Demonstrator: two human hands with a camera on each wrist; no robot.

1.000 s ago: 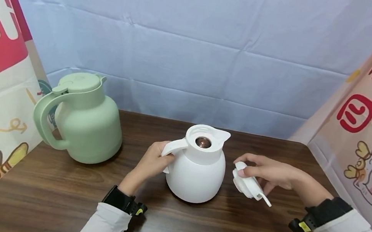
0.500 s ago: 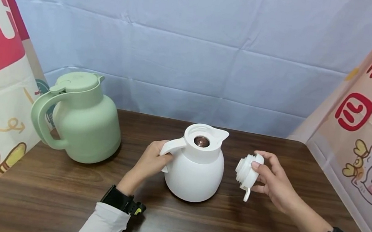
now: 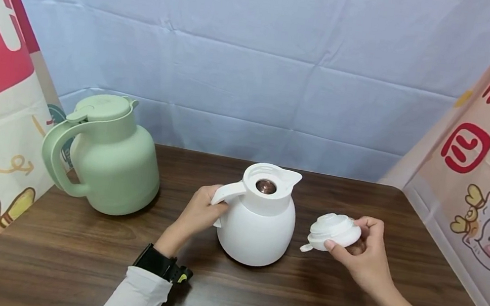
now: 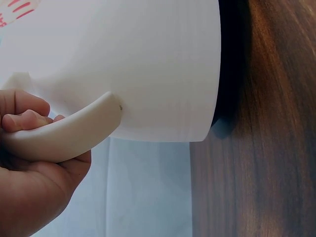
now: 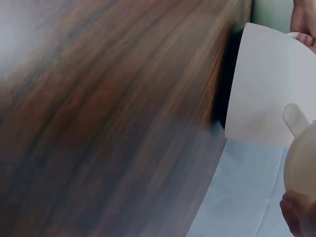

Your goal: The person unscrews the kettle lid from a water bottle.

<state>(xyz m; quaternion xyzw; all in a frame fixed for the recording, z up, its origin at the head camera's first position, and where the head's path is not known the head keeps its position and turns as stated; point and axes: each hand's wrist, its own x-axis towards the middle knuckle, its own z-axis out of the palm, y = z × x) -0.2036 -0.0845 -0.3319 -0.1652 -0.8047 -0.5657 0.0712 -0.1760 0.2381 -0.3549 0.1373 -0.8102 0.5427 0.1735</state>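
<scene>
A white thermos jug (image 3: 257,236) stands upright on the table, its round mouth uncovered and showing a coppery inside, its spout toward the right. My left hand (image 3: 200,211) grips the jug's handle (image 4: 74,129), fingers curled round it in the left wrist view. To the right of the jug, my right hand (image 3: 367,255) holds the white lid (image 3: 332,231) above the table, thumb and fingers pinching its edge. The lid is turned over, its stepped plug side up and its small tab pointing left. In the right wrist view the lid (image 5: 302,165) shows only partly at the right edge.
A larger green thermos jug (image 3: 117,163) with its lid on stands at the left of the brown wooden table (image 3: 227,299). A pale blue cloth (image 3: 237,70) hangs behind, and printed cloths hang at both sides.
My right hand has turned the lid over, from tilted with its tab down to plug side up with the tab leftward. My left hand and the white jug stay in place.
</scene>
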